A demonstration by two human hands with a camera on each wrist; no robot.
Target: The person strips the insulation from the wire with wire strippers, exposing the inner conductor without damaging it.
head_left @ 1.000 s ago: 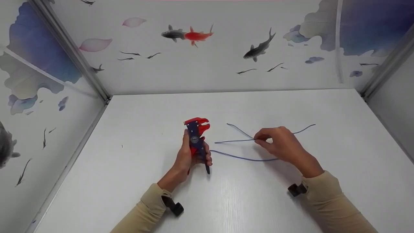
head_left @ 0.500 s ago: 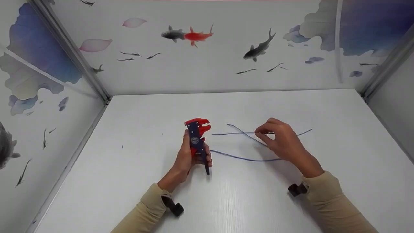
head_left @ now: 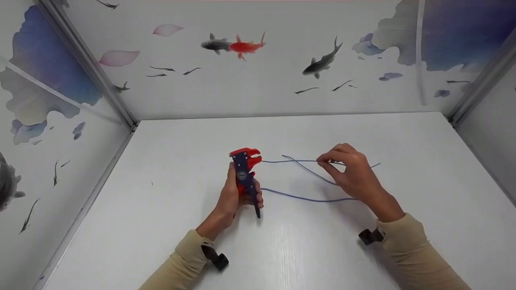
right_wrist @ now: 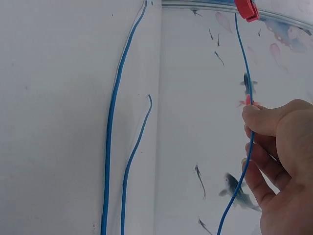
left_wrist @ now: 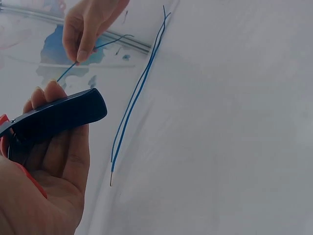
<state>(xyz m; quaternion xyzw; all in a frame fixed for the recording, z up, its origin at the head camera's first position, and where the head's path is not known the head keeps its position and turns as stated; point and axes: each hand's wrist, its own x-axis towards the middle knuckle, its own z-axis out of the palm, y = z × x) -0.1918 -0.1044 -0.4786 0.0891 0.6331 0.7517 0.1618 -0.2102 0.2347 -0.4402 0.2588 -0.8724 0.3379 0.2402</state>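
My left hand (head_left: 229,193) grips a red and dark blue wire stripper (head_left: 242,166), its red jaws facing right. Between thumb and fingertips, my right hand (head_left: 356,173) pinches a thin blue wire (head_left: 286,161). The wire's left end meets the stripper's jaws; whether it lies inside them, I cannot tell. In the right wrist view this wire (right_wrist: 241,44) runs up to the red stripper head (right_wrist: 246,10). Two more blue wires, one lower (head_left: 306,199) and one slanting under the held wire (head_left: 314,173), lie on the table. The left wrist view shows a bare copper end (left_wrist: 111,179).
The white table (head_left: 161,241) meets a back wall (head_left: 282,96) printed with fish and petals. Metal framing (head_left: 92,64) runs along the left corner. Small black cameras (head_left: 219,261) sit at both sleeve cuffs.
My right hand has lifted the pinched wire away from the other wires, then moved it slightly left until its end reaches the stripper's jaws. The left hand stays nearly still.
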